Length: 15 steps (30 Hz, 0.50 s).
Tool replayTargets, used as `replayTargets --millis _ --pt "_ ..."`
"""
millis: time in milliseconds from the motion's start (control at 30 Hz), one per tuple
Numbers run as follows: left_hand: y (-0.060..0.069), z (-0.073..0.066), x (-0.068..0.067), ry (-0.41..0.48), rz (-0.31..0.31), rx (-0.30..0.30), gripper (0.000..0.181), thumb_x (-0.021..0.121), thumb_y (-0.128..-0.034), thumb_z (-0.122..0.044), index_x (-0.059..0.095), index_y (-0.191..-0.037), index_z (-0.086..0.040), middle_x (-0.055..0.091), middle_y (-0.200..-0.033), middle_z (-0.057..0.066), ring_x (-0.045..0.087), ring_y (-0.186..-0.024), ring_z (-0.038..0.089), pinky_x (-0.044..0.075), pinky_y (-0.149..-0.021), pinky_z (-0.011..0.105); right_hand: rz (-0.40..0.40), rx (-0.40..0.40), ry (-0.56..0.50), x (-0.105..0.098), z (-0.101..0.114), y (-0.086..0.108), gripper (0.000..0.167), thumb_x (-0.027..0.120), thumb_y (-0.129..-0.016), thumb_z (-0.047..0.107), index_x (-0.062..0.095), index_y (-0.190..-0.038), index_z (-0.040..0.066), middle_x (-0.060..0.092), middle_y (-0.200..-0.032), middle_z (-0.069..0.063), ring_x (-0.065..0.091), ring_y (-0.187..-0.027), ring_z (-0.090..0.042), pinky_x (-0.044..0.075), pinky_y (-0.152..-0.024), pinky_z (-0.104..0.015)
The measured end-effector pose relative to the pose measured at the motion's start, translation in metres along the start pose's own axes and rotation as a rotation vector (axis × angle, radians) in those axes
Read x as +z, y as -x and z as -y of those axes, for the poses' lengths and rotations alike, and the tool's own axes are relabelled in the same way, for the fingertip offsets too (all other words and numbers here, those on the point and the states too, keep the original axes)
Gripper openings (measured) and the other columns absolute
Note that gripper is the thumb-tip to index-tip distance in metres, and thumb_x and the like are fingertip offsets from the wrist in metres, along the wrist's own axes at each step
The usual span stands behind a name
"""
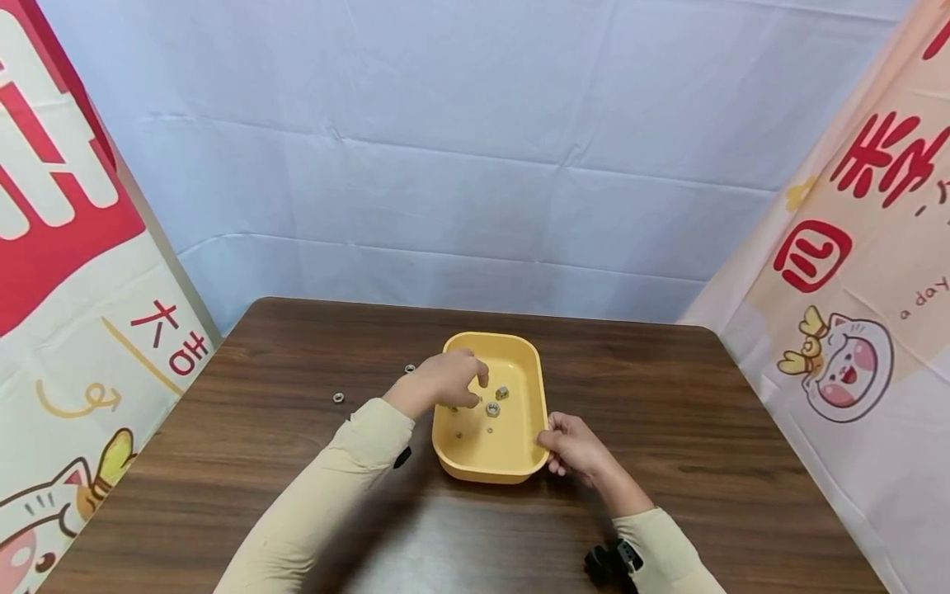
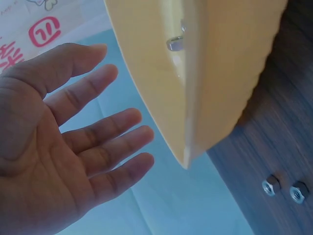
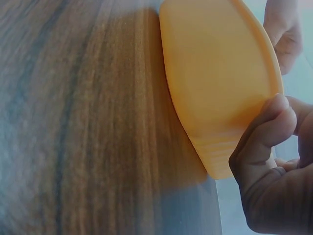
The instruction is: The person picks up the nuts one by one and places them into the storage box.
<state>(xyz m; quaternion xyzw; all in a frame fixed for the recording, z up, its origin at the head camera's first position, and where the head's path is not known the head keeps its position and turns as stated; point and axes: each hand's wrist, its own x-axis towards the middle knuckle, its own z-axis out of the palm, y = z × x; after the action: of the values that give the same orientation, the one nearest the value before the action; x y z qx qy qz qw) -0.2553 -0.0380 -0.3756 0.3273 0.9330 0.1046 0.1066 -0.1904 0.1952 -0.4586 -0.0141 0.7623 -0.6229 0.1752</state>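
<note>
Left of the yellow tray (image 1: 512, 452), which is set on the brown bench (image 1: 668, 396), two metal nuts (image 1: 338, 398) are seen, one well apart from the tray and one nearer. Over the tray's left side the left hand (image 1: 448, 379) is held, its fingers (image 2: 117, 148) loosely spread and nothing gripped. Inside the tray, two larger nuts (image 1: 493, 408) and smaller metal pieces (image 1: 490, 431) are scattered. At the tray's right, its rim (image 1: 544, 388) is pinched by the right hand (image 1: 575, 445).

Head camera stands above the fingers (image 2: 105, 128), facing forward and down; wrist cameras closely face the bare left hand (image 2: 54, 156) and bare right hand (image 3: 281, 191). All share the yellow round-cornered plastic tray (image 1: 512, 450).
</note>
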Motion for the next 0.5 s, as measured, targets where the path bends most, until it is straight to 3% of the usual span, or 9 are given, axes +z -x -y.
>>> replayTargets --millis 167,367,500 --pt "0.007 0.007 0.001 0.009 -0.027 -0.023 0.024 0.068 -0.0827 -0.02 0.067 -0.106 -0.014 0.053 -0.102 0.003 0.05 -0.078 0.016 0.045 -0.061 0.03 0.008 0.013 -0.006 0.001 0.004 0.002 0.012 0.053 -0.084 -0.001 0.043 -0.077 0.002 0.049 -0.053 -0.005 0.046 -0.04 -0.009 0.039 -0.036 -0.019" --pt "0.011 0.018 0.007 -0.017 -0.073 -0.025 0.023 0.069 -0.0827 -0.022 0.068 -0.104 -0.013 0.053 -0.099 0.003 0.05 -0.081 0.017 0.046 -0.064 0.031 0.01 -0.005 0.015 0.006 0.026 0.017 0.012 0.051 -0.083 -0.004 0.043 -0.076 0.001 0.049 -0.053 -0.005 0.046 -0.041 -0.009 0.039 -0.038 -0.018" --pt "0.015 0.022 0.008 -0.021 -0.092 -0.026 0.022 0.071 -0.0815 -0.021 0.068 -0.101 -0.013 0.052 -0.096 0.002 0.05 -0.083 0.017 0.046 -0.067 0.032 0.021 -0.01 0.008 0.005 0.025 0.015 0.011 0.05 -0.084 -0.004 0.042 -0.077 0.001 0.049 -0.054 -0.005 0.046 -0.041 -0.008 0.039 -0.038 -0.018"
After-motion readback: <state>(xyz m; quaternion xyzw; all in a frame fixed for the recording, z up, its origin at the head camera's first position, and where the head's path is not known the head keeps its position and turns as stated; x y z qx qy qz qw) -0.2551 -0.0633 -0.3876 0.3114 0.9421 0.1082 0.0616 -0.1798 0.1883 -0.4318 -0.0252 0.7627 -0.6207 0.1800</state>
